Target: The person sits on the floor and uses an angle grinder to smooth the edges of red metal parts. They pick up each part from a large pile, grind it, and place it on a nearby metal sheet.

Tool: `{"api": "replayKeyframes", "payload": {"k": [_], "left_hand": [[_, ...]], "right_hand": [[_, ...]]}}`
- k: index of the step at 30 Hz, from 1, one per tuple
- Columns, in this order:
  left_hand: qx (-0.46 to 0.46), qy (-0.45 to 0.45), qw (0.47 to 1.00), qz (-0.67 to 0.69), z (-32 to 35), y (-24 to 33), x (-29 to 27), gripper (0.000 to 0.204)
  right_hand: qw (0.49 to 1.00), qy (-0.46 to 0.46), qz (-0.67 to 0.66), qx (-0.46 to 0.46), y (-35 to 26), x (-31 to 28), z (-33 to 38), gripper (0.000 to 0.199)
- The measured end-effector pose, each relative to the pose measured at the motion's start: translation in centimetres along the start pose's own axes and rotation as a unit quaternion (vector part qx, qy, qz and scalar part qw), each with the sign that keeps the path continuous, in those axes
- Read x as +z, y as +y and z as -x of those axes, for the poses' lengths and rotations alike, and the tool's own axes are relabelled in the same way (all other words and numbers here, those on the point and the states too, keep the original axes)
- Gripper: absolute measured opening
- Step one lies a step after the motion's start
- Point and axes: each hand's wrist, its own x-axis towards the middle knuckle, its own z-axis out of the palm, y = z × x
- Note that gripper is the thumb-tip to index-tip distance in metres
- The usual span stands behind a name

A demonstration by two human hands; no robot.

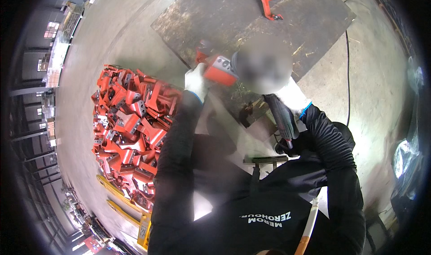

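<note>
Slim white stick with an orange-tan end (309,230), close to the lens, well below the right-hand grip; behind it, black clothing with white lettering (251,219). White-gloved left hand (196,81) closed on a red metal bracket with a grey, holed end face (221,71); bracket sits just right of that grip. White-gloved right hand (292,96), blue-edged cuff, closed round a dark, cylindrical-bodied power tool (282,116), its body running down from the grip; fingertips and tool head lost in blur, so contact with the bracket cannot be told. Below-left of the left grip, large heap of similar red metal brackets (134,129), yellow metal frame (144,228) beneath. Beyond both grips, dark, scuffed flat sheet (314,30) on the floor, one lone red angled bracket (266,6) on it. Right of the right grip, thin black cable (348,75); farther right, crumpled clear plastic (406,160).
</note>
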Motion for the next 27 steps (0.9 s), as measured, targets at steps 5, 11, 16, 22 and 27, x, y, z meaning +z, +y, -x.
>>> {"api": "replayKeyframes", "payload": {"k": [5, 11, 16, 22, 27], "left_hand": [[0.256, -0.057, 0.923, -0.282, -2.2, -2.8, -4.3, 0.03], [-0.079, 0.053, 0.985, 0.146, 0.6, 1.4, 0.7, 0.033], [-0.107, 0.046, 0.979, 0.169, 0.4, -0.8, 1.7, 0.04], [-0.128, 0.041, 0.976, 0.172, 1.2, -1.2, 3.3, 0.04], [-0.123, 0.046, 0.976, 0.176, 1.4, -1.1, 4.1, 0.042]], "right_hand": [[0.998, 0.022, -0.017, 0.055, 0.5, 0.0, -0.3, 0.069], [0.995, 0.095, -0.015, -0.004, 0.9, 0.7, -0.5, 0.088], [0.99, 0.133, 0.034, -0.025, -3.9, 2.7, -1.6, 0.09], [0.986, 0.142, 0.082, -0.019, -5.7, 3.3, -2.1, 0.095], [0.985, 0.145, 0.094, -0.028, -6.0, 3.5, -2.3, 0.096]]}}
